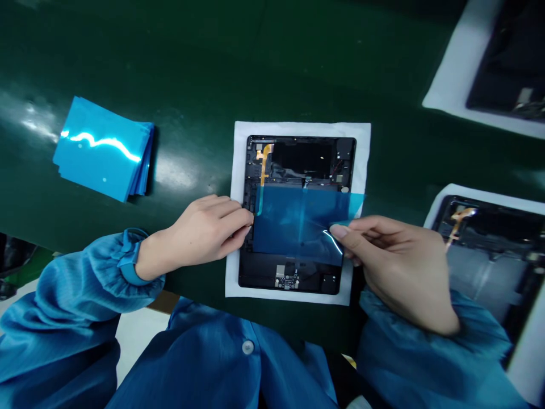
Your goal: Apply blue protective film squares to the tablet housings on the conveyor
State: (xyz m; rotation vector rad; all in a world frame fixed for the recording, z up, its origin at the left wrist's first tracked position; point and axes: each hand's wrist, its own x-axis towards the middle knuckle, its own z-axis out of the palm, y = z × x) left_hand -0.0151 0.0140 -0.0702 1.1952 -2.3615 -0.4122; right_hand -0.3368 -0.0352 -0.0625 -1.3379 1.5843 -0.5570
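An opened black tablet housing point(298, 153) lies on a white foam pad point(238, 170) on the dark green belt. A see-through blue film sheet point(298, 221) is stretched across the tablet's middle. My left hand point(200, 230) pinches the film's left edge beside the housing's left rim. My right hand point(395, 261) pinches the film's right edge, which is lifted slightly past the housing's right side. Both hands have their fingers closed on the film.
A stack of blue film sheets point(104, 149) lies at the left on the green belt point(191, 68). Another open tablet on a white pad point(489, 250) sits at the right, and a third point(506, 62) at the top right corner.
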